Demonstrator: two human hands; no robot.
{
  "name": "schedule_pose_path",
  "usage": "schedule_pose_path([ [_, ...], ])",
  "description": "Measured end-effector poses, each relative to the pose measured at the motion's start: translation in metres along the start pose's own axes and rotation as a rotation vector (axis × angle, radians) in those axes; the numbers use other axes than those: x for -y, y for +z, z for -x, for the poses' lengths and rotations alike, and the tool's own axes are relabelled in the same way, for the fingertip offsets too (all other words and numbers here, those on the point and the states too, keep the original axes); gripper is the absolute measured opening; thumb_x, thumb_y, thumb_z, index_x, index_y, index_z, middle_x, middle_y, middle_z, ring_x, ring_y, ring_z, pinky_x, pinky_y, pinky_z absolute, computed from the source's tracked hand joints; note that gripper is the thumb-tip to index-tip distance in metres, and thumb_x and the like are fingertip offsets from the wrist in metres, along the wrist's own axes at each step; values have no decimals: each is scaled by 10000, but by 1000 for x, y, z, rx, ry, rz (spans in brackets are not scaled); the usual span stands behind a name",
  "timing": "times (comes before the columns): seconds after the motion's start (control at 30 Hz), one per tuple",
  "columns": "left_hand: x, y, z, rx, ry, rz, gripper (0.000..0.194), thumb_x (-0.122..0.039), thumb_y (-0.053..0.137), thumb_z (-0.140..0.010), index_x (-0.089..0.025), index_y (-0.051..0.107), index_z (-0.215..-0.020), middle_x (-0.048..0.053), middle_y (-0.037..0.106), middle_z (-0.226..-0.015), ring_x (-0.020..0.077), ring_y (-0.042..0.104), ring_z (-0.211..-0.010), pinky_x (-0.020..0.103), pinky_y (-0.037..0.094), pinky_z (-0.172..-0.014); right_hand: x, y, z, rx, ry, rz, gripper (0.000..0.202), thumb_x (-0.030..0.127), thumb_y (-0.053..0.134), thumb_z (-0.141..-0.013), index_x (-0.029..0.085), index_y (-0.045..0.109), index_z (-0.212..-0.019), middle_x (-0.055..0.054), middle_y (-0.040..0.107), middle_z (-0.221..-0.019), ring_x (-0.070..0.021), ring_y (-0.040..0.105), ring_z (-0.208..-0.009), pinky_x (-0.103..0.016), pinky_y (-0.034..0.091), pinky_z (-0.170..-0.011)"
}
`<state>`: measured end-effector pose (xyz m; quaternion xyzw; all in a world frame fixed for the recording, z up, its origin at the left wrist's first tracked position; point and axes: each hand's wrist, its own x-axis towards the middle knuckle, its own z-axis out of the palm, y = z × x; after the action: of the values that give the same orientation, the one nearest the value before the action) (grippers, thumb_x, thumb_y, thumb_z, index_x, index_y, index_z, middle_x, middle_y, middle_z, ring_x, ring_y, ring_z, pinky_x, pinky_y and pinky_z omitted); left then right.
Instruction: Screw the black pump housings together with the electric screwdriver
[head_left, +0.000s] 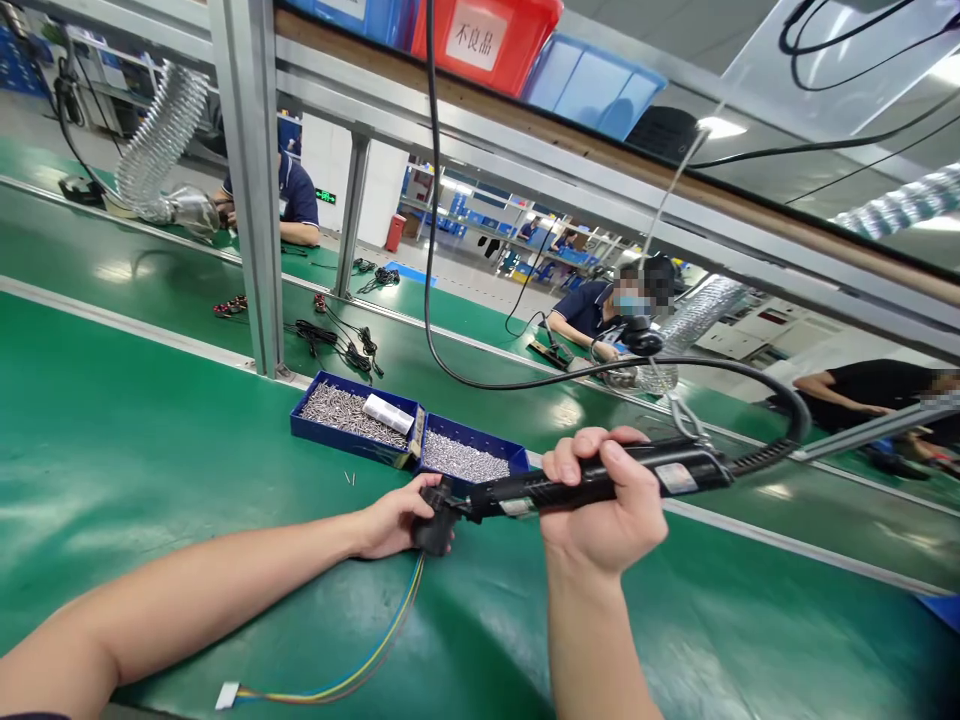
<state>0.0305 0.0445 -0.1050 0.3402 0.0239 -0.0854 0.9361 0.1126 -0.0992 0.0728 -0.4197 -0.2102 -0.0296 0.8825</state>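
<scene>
My left hand (396, 518) is closed around a small black motor-like part (435, 528) over the green mat. Coloured wires run down from this part to a white connector (227, 695). My right hand (606, 490) is wrapped round a black electric screwdriver (585, 482), held nearly level. The screwdriver's tip meets the right side of the black part; the exact contact point is too small to make out. Behind my hands stand a blue tray of long screws (311, 427) with a white paper roll (388, 413) on them, and a blue tray of small screws (517, 462).
Two loose screws (350, 479) lie left of the black part. The screwdriver's black cable (517, 385) loops above the bench. A metal post (251, 200) rises behind the trays, near bundled black cables (349, 347). People sit across the benches; bins stand on the shelf overhead.
</scene>
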Motion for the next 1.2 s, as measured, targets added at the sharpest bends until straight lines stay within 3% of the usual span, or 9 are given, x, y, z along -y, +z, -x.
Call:
schedule_pose_path([
  [0.13,2,-7,-3,61,-57,84,670,-196,644,-611,-232,476,-1259,101,650,-1189,312,702,-959,509,478,-935,9,-5,-8,-66,-43,5,237,218,728,-663,222,581,-849,59,568,-669,-91,457,-446,-211,375,-436],
  [0.33,8,-6,-2,47,-23,14,686,-199,680,-607,-231,460,-1256,93,638,-1133,325,688,-995,505,482,-936,9,-5,-8,-32,-60,16,225,220,714,-683,221,575,-860,60,570,-674,-90,464,-443,-211,390,-437],
  [0.47,11,4,4,-95,227,-358,704,-250,869,-690,-226,466,-1267,31,619,-1014,199,623,-849,330,472,-793,3,-4,-5,53,-30,40,220,219,736,-711,220,588,-874,52,593,-679,-91,484,-429,-213,409,-423],
  [0.6,10,9,8,-174,402,-599,666,-199,879,-692,-205,540,-1265,12,610,-1018,158,568,-837,288,446,-803,-5,-1,3,196,36,15,192,203,731,-741,237,617,-892,49,625,-679,-96,499,-403,-206,408,-394],
  [0.87,9,10,8,-130,413,-656,725,-72,724,-619,-176,551,-1316,-6,609,-899,136,532,-704,239,397,-639,-23,1,14,320,87,46,182,220,731,-796,244,616,-934,41,643,-701,-103,531,-414,-207,425,-408],
  [1.2,8,12,12,-109,445,-721,696,-52,691,-617,-176,577,-1292,-7,609,-901,134,516,-702,249,407,-652,-24,2,18,391,138,22,158,211,718,-834,245,619,-953,41,647,-719,-96,533,-423,-204,433,-426],
])
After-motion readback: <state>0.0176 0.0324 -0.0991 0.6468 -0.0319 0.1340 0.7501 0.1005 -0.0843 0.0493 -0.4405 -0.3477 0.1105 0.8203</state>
